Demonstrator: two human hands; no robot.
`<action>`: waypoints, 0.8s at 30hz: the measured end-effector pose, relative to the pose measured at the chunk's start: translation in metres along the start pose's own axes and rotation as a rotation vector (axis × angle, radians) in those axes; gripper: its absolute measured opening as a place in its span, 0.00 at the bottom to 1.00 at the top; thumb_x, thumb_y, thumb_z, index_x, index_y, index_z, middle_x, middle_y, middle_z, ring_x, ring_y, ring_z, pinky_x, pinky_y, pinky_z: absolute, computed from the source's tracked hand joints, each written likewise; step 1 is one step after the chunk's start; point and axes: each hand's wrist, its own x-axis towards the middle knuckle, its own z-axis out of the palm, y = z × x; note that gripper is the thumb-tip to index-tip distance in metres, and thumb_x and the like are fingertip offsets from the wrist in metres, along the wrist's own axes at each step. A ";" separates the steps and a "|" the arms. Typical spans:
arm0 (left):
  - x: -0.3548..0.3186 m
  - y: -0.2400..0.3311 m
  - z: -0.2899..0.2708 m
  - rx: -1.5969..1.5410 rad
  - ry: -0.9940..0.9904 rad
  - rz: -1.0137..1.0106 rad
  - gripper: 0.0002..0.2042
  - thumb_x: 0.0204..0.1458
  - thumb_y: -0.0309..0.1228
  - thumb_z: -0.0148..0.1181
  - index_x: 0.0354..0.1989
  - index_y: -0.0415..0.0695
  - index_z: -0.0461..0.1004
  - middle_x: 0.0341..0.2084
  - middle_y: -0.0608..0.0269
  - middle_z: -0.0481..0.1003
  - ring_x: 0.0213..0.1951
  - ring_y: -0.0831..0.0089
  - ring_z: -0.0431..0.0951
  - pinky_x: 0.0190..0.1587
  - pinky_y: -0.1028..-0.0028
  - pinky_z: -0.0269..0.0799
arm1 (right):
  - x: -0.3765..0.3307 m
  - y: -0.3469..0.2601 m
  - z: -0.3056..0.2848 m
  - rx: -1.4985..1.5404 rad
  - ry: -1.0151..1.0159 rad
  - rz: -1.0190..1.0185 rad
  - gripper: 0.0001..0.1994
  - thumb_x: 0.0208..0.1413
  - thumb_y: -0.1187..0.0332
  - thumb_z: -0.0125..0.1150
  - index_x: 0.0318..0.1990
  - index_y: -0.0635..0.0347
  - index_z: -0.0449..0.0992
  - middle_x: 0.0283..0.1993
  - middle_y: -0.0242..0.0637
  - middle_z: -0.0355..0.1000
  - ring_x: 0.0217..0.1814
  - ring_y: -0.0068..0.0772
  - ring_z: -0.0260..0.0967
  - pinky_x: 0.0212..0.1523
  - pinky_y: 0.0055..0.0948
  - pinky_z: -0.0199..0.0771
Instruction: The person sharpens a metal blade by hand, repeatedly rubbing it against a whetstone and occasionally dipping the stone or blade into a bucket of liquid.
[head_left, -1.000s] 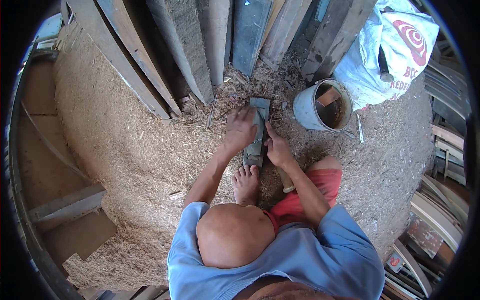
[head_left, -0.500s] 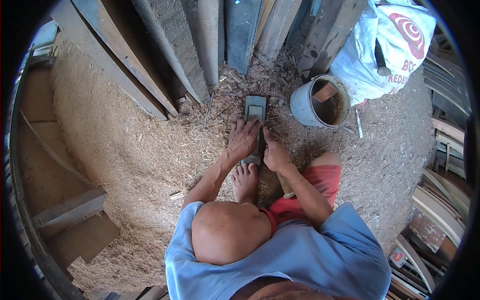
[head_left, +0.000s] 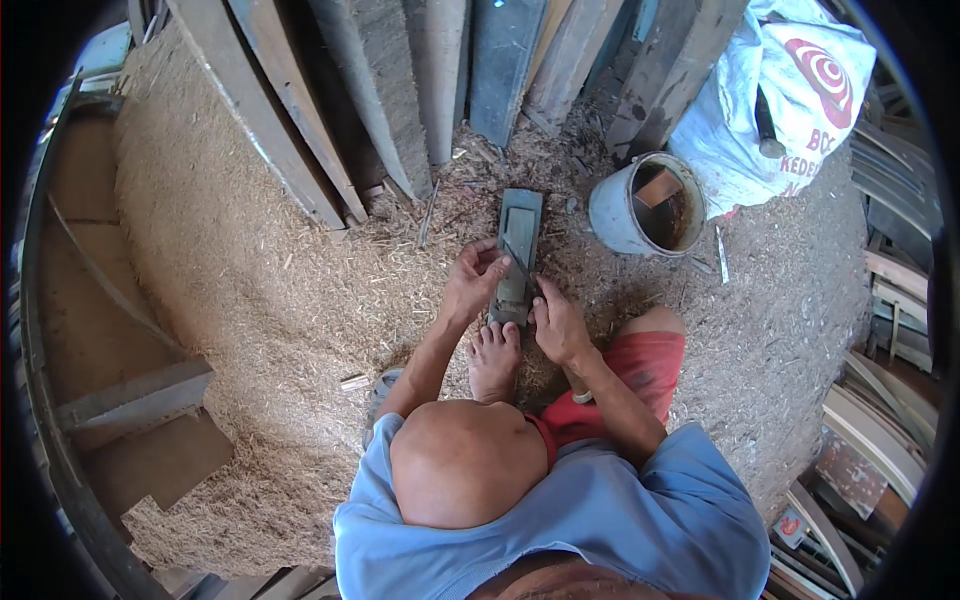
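Observation:
A grey-green sharpening stone (head_left: pixel 518 225) lies lengthwise on a wooden block (head_left: pixel 528 200) on the ground, with my bare foot (head_left: pixel 494 360) against the block's near end. Slanting over the stone is a chisel (head_left: pixel 520 262) with a narrow dark blade. My right hand (head_left: pixel 560 322) is closed round it, its index finger stretched along the blade; part of the handle shows below the wrist. At the blade's far end, my left hand (head_left: pixel 475 280) pinches it between thumb and curled fingers, and the blade appears raised off the stone.
A whitish bucket (head_left: pixel 615 215) holding dark liquid and a brown block (head_left: pixel 658 188) stands right of the stone. Beyond it sits a white sack (head_left: pixel 770 110) with a dark-headed tool on it. Upright boards (head_left: pixel 370 100) line the far side; sawdust (head_left: pixel 260 300) covers the ground.
My left hand has lifted from lying flat over the blade and stone to pinching the blade's far end. The blade has turned from along the stone to slanting across it.

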 end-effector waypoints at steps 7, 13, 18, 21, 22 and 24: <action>0.001 0.038 -0.009 -0.447 -0.059 0.021 0.05 0.61 0.24 0.64 0.42 0.42 0.76 0.32 0.64 0.80 0.32 0.75 0.81 0.39 0.71 0.82 | -0.001 -0.034 -0.005 0.000 0.036 -0.177 0.20 0.67 0.70 0.46 0.64 0.66 0.67 0.44 0.63 0.76 0.45 0.67 0.75 0.47 0.56 0.74; -0.004 0.048 -0.002 -0.501 -0.033 0.003 0.05 0.61 0.26 0.65 0.34 0.45 0.74 0.27 0.68 0.77 0.27 0.79 0.77 0.33 0.74 0.80 | 0.002 -0.023 -0.002 0.038 0.046 -0.251 0.20 0.67 0.70 0.47 0.64 0.66 0.68 0.51 0.64 0.75 0.52 0.69 0.73 0.52 0.54 0.74; -0.003 0.042 -0.019 -0.534 -0.014 -0.056 0.07 0.63 0.30 0.64 0.31 0.46 0.75 0.26 0.66 0.78 0.24 0.78 0.78 0.30 0.74 0.79 | 0.004 -0.037 0.001 0.091 -0.005 -0.218 0.19 0.67 0.70 0.47 0.62 0.65 0.70 0.49 0.62 0.76 0.50 0.69 0.74 0.50 0.51 0.75; 0.000 0.047 -0.017 -0.549 -0.012 -0.108 0.07 0.64 0.30 0.61 0.33 0.43 0.75 0.26 0.63 0.80 0.26 0.73 0.80 0.33 0.70 0.81 | 0.003 -0.021 0.010 0.202 -0.036 -0.189 0.18 0.68 0.68 0.47 0.60 0.65 0.72 0.38 0.51 0.77 0.38 0.52 0.77 0.40 0.42 0.76; -0.001 0.057 -0.010 -0.582 -0.008 -0.162 0.05 0.64 0.29 0.61 0.36 0.42 0.77 0.28 0.62 0.80 0.27 0.74 0.80 0.34 0.71 0.80 | 0.003 -0.016 0.005 0.285 -0.068 -0.149 0.17 0.69 0.68 0.46 0.60 0.65 0.72 0.34 0.45 0.76 0.33 0.43 0.75 0.36 0.38 0.75; -0.003 0.057 -0.007 -0.482 -0.040 0.011 0.03 0.63 0.26 0.61 0.41 0.40 0.77 0.30 0.63 0.80 0.30 0.75 0.80 0.37 0.73 0.79 | 0.004 -0.018 0.008 0.447 -0.132 -0.078 0.17 0.71 0.67 0.45 0.60 0.65 0.73 0.29 0.35 0.72 0.28 0.27 0.69 0.31 0.30 0.71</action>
